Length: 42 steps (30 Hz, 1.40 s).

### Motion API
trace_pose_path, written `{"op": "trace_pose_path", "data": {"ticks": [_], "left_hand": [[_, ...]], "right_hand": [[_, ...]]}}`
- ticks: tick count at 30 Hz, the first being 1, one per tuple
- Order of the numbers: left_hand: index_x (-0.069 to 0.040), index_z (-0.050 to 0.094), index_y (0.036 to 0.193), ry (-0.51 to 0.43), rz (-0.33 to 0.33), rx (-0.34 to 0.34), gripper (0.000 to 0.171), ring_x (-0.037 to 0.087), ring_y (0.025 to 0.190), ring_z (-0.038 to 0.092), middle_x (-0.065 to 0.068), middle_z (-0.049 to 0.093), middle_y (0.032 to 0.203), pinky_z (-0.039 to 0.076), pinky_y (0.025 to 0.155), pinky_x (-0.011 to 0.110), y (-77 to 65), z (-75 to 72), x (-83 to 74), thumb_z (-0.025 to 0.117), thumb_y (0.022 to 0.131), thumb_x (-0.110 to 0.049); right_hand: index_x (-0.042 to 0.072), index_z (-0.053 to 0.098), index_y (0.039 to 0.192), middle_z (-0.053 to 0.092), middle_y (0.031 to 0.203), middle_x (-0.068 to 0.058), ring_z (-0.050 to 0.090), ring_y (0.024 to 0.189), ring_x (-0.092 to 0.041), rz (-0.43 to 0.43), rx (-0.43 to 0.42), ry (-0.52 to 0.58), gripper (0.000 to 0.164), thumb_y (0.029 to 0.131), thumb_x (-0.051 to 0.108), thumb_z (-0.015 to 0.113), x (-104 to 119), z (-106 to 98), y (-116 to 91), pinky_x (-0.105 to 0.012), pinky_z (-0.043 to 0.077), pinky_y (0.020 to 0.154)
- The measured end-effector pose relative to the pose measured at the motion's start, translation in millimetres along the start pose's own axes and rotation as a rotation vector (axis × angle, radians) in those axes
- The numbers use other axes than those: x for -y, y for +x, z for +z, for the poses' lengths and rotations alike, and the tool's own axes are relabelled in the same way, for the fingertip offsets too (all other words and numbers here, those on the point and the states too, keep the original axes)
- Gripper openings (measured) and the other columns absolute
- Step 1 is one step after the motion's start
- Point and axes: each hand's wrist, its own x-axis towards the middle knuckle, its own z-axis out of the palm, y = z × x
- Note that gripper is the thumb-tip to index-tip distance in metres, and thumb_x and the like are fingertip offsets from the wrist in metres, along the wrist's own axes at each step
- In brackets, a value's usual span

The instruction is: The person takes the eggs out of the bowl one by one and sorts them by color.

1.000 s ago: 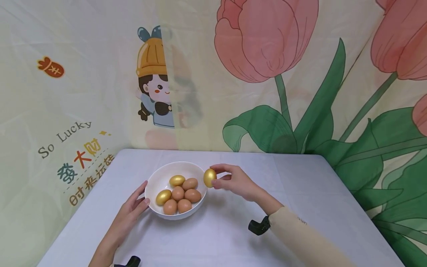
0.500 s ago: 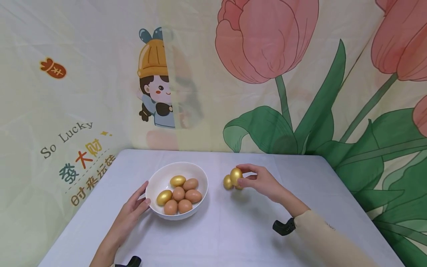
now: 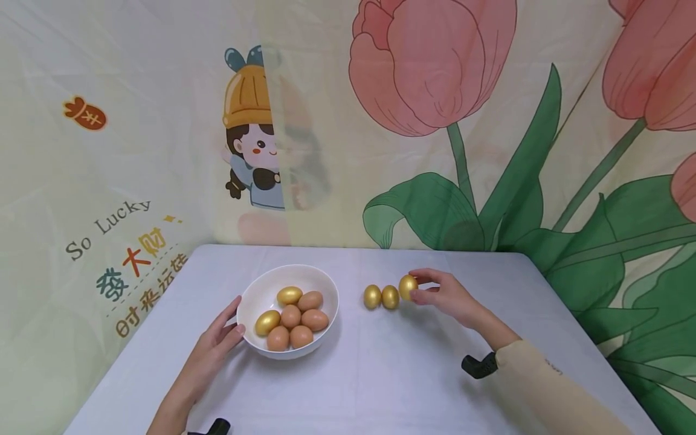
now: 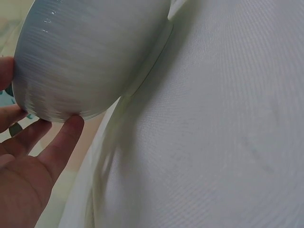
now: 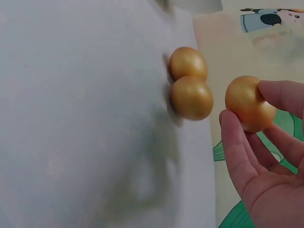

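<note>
A white bowl holds several brown eggs and two golden eggs. My left hand rests its fingertips and thumb against the bowl's outer left side; in the left wrist view the fingers are fairly straight on the bowl wall. To the bowl's right, my right hand pinches a golden egg between thumb and fingers. Two more golden eggs lie side by side on the table, left of the held one. In the right wrist view that egg appears raised slightly off the cloth.
White cloth covers the table. Behind it hangs a printed backdrop with tulips, a cartoon figure and lettering. A black wrist device sits at the right sleeve, and another near the left wrist.
My right hand has carried the golden egg rightward from beside the bowl's rim, past the two golden eggs on the table, to their right side. The left hand and bowl stay put.
</note>
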Motion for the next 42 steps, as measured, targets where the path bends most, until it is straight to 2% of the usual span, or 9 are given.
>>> {"op": "trace_pose_path", "data": {"ticks": [13, 25, 42], "left_hand": [[-0.021, 0.021, 0.172, 0.017, -0.014, -0.004, 0.071, 0.037, 0.147, 0.045, 0.014, 0.021, 0.176, 0.045, 0.097, 0.010, -0.1, 0.8, -1.4, 0.056, 0.112, -0.036], [-0.020, 0.021, 0.172, 0.010, 0.005, -0.003, 0.072, 0.041, 0.148, 0.045, 0.015, 0.022, 0.176, 0.045, 0.098, 0.010, -0.3, 1.2, -0.9, 0.056, 0.112, -0.038], [-0.023, 0.021, 0.172, 0.012, -0.005, -0.010, 0.072, 0.040, 0.149, 0.044, 0.013, 0.021, 0.176, 0.045, 0.097, 0.009, -0.2, 1.4, -1.1, 0.056, 0.111, -0.040]], "right_hand": [[0.006, 0.061, 0.146, 0.064, 0.138, -0.016, 0.067, 0.113, -0.028, 0.076, -0.026, -0.099, 0.054, 0.099, 0.026, 0.078, -30.6, 6.0, 9.8, -0.035, 0.062, 0.091], [0.005, 0.061, 0.146, 0.062, 0.139, -0.019, 0.070, 0.107, -0.025, 0.098, -0.006, -0.106, 0.055, 0.099, 0.024, 0.079, -36.8, 10.0, 16.6, -0.034, 0.063, 0.087], [0.006, 0.059, 0.148, 0.064, 0.137, -0.018, 0.071, 0.100, -0.021, 0.072, 0.007, -0.148, 0.057, 0.099, 0.027, 0.078, -36.4, 11.8, 20.3, -0.034, 0.064, 0.086]]}}
